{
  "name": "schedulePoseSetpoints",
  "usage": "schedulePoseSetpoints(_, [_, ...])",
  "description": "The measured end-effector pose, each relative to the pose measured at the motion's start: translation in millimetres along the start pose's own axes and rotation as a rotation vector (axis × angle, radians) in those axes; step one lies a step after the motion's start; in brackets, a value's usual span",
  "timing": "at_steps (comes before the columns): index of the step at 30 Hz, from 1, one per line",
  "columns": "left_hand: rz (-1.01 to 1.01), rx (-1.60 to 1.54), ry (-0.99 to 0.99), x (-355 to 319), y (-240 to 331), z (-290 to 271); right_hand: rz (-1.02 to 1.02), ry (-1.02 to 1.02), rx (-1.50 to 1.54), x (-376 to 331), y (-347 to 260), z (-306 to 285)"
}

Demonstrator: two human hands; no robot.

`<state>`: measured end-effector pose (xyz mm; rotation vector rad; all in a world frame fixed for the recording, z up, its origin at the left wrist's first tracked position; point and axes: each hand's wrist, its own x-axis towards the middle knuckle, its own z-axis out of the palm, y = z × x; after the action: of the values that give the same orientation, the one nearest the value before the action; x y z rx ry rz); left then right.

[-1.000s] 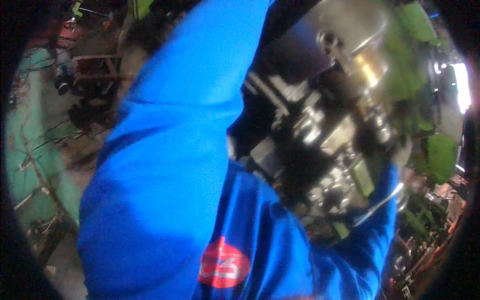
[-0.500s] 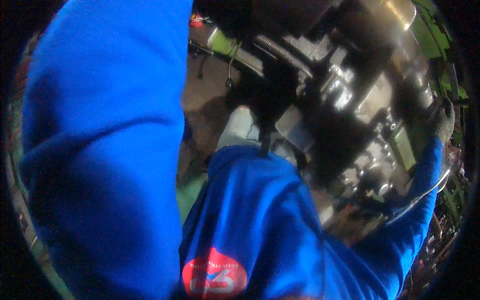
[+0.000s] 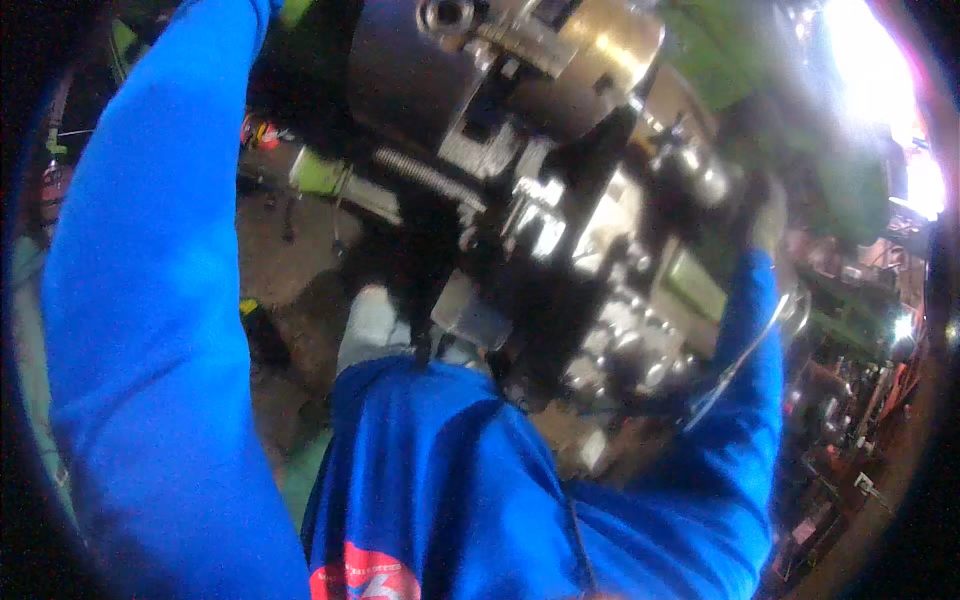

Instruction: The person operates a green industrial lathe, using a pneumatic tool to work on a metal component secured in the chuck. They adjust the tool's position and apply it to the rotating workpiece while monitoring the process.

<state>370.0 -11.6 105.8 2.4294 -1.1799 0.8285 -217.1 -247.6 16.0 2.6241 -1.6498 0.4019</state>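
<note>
A large metal-working lathe fills the middle of the view. At the top is its round steel chuck (image 3: 400,80), with a shiny brass-coloured sheen on the cylindrical part (image 3: 615,45) beside it. My left arm (image 3: 150,250), in a blue sleeve, stretches up the left side, and its hand lies beyond the top edge. On the right, my right hand (image 3: 768,212), in a greyish glove, is at the machine's far right part. Its fingers are dark and smeared, so what they touch cannot be made out. Below the chuck stands the bright metal carriage (image 3: 540,215).
A ribbed rod (image 3: 430,178) runs below the chuck. Shiny knobs and levers (image 3: 635,340) cluster near my right forearm. A pale cable or hose (image 3: 740,365) crosses that sleeve. Brown floor (image 3: 290,250) shows at left, and cluttered metal parts (image 3: 850,420) lie at far right.
The view has swung, so the lathe sits further left and more of the chuck and the bright background shows. My left arm appears narrower and further left. My right hand stays by the machine's right part.
</note>
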Motion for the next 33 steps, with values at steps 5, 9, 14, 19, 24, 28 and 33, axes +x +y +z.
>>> schedulePoseSetpoints(5, [-0.019, -0.058, 0.093, 3, 5, 12, -0.115, 0.155, -0.02, -4, -25, -5])
schedulePoseSetpoints(9, [-0.055, -0.059, 0.085, 8, 7, 11, -0.307, 0.151, 0.032, 1, -65, -21])
schedulePoseSetpoints(14, [-0.021, -0.038, 0.109, 4, 3, 11, -0.468, -0.072, -0.081, 2, -123, -41])
schedulePoseSetpoints(19, [-0.067, 0.005, -0.049, 9, 14, -1, -0.443, -0.213, -0.095, 19, -114, -31])
schedulePoseSetpoints(24, [0.018, -0.01, 0.071, 3, 3, 9, -0.476, -0.252, 0.073, 6, -144, -39])
schedulePoseSetpoints(28, [-0.053, -0.023, -0.076, 8, 16, -8, -0.524, -0.263, 0.028, 7, -137, -29])
schedulePoseSetpoints(33, [-0.072, -0.028, -0.034, 10, 9, 7, -0.456, -0.26, 0.047, 5, -149, -28])
